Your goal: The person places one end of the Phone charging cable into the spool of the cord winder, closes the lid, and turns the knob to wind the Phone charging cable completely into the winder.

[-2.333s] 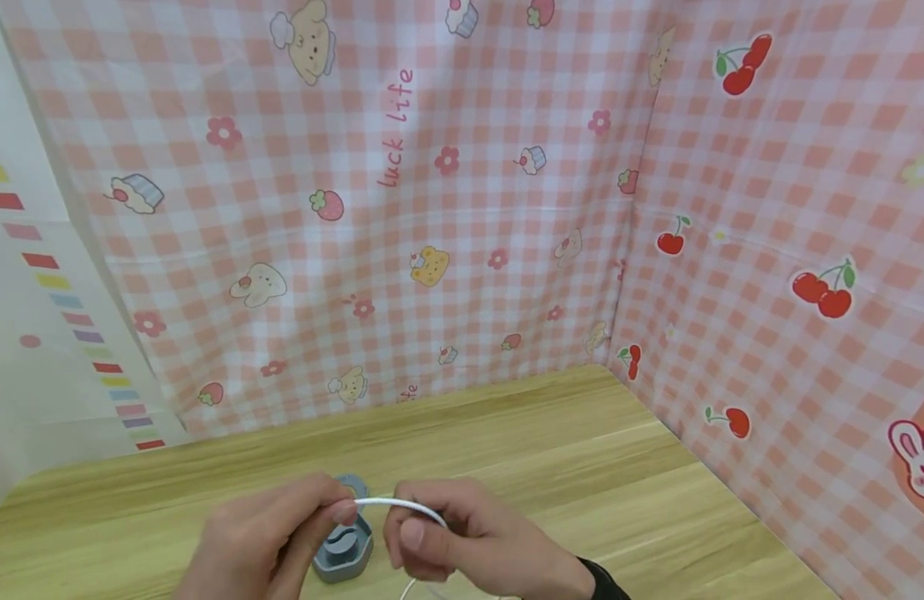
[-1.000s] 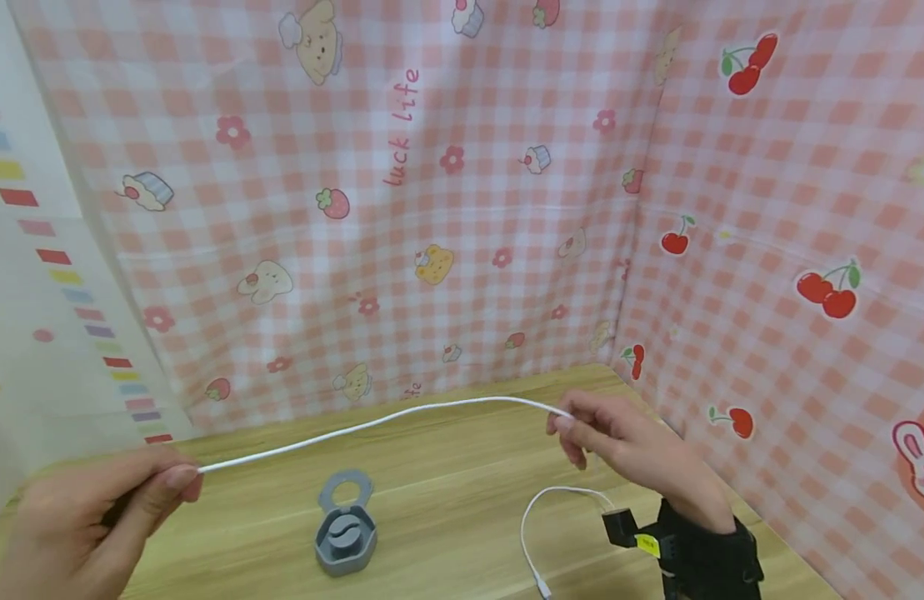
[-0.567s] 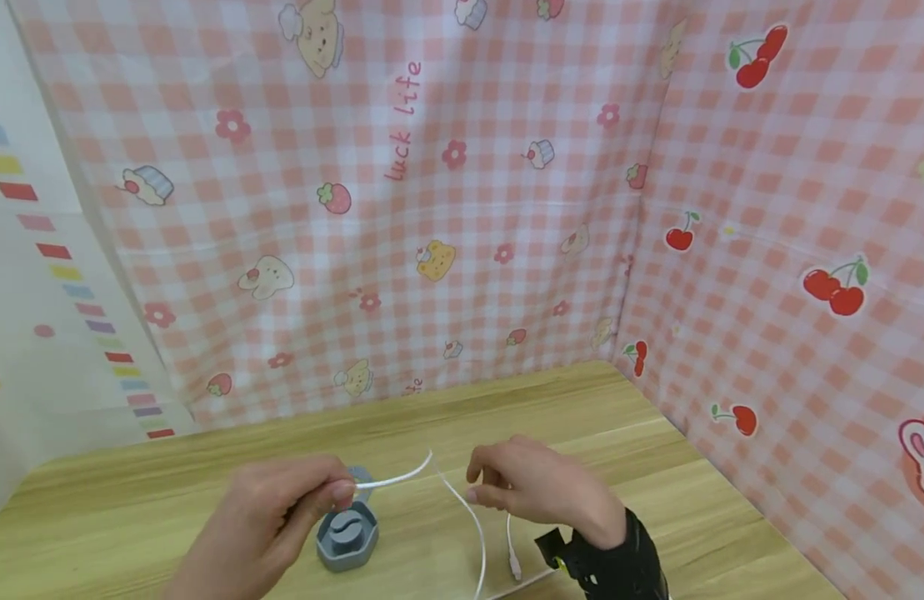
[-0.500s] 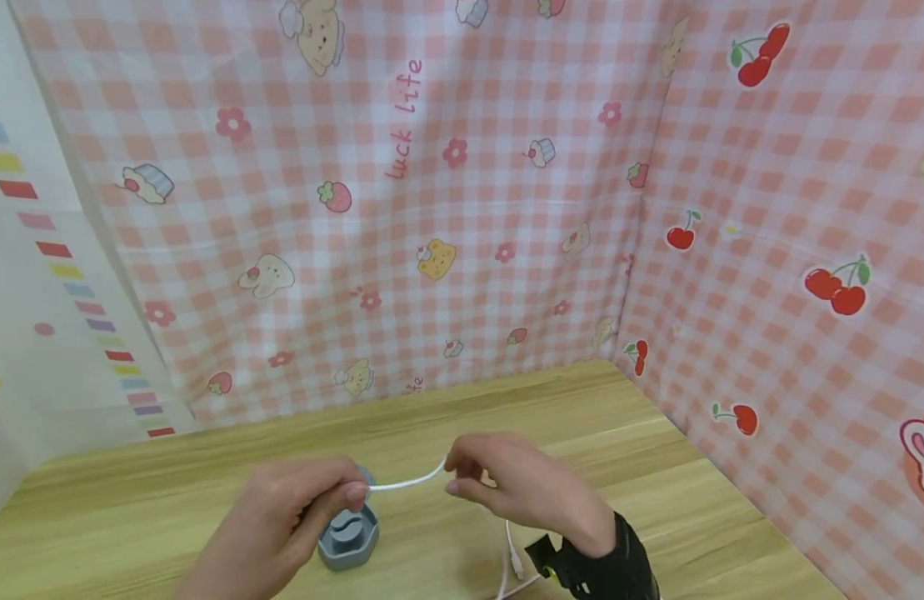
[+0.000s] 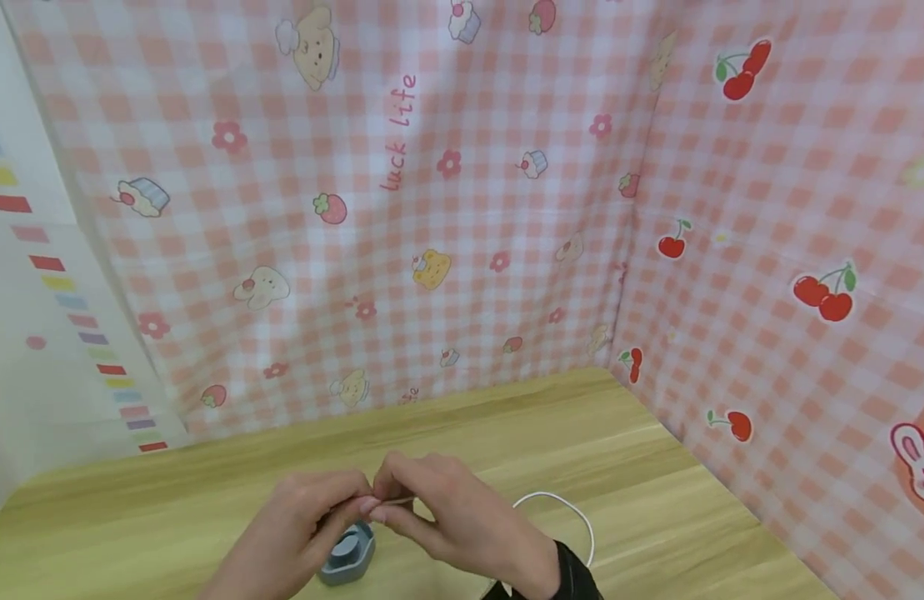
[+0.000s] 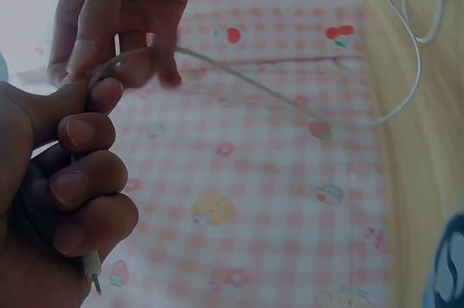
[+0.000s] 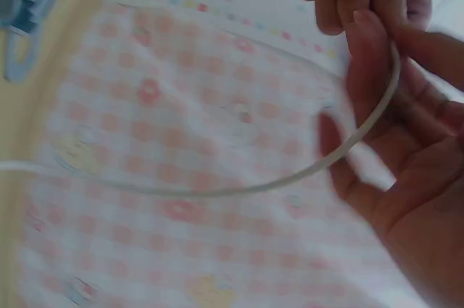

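Closest to the camera, the left hand (image 5: pixel 300 525) and the right hand (image 5: pixel 439 512) meet fingertip to fingertip just above the light wooden tabletop (image 5: pixel 656 500), both working the same thin white charging cable (image 5: pixel 562 504). The left hand has its fingers curled round the cable, thumb pressing it against the index finger, and in the left wrist view the cable's small plug end (image 6: pixel 92 273) pokes out below the little finger. The right hand pinches the cable right next to that grip with thumb and fingertips; the right wrist view shows the cable bending in a curve across the fingers (image 7: pixel 362 141), though it's pretty blurry there. The right wrist wears a black strap (image 5: pixel 574 575). Just under the left hand's fingers sits a small grey-blue plastic cable winder (image 5: pixel 347 554), on the tabletop and half hidden by the hands. A bit further right, the slack of the cable arcs up in a loop beside the right wrist and drops back down toward the tabletop. Behind all that the tabletop runs back to a pink-and-white checked cloth backdrop (image 5: pixel 432 208) printed with cupcakes, strawberries, flowers and the words "luck life", with a second checked panel with red cherries (image 5: pixel 806 250) on the right, and a white sheet with coloured stripes (image 5: pixel 34 292) on the far left.
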`<action>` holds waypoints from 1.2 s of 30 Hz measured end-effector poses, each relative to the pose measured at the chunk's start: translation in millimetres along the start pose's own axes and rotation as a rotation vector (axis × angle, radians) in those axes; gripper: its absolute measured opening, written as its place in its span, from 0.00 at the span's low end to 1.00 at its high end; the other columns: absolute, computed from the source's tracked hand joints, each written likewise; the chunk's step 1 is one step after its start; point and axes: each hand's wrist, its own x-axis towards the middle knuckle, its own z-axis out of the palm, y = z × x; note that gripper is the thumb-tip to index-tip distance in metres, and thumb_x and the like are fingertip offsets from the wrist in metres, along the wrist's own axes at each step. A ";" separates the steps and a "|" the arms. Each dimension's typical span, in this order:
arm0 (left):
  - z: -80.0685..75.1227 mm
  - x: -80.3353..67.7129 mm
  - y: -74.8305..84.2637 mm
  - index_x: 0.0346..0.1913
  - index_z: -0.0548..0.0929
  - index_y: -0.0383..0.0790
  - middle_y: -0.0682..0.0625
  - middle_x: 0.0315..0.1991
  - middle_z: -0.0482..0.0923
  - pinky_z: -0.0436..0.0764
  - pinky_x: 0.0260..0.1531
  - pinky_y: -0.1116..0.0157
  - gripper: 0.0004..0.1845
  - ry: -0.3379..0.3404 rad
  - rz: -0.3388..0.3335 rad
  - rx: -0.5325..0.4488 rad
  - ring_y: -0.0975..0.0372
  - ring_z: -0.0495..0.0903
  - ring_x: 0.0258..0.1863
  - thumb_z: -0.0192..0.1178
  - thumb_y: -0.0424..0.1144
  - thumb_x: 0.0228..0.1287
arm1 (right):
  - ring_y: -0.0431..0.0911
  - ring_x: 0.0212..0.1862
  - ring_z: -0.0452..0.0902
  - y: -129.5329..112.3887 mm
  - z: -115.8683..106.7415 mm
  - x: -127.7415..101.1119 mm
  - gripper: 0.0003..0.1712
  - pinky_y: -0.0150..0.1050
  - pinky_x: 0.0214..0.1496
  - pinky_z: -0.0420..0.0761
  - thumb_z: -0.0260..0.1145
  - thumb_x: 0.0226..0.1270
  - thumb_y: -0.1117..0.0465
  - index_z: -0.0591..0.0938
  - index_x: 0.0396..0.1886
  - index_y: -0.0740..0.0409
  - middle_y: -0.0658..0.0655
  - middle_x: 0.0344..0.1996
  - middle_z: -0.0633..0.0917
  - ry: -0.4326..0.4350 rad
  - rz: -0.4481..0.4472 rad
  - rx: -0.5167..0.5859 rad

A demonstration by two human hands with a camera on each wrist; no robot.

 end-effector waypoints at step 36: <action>-1.2 -92.4 -85.3 0.22 0.72 0.50 0.64 0.18 0.72 0.66 0.21 0.77 0.16 -0.313 -0.493 0.201 0.78 0.64 0.20 0.65 0.26 0.51 | 0.28 0.31 0.74 74.6 121.3 0.0 0.06 0.16 0.31 0.66 0.68 0.61 0.61 0.86 0.32 0.42 0.39 0.28 0.81 -0.229 0.216 -0.301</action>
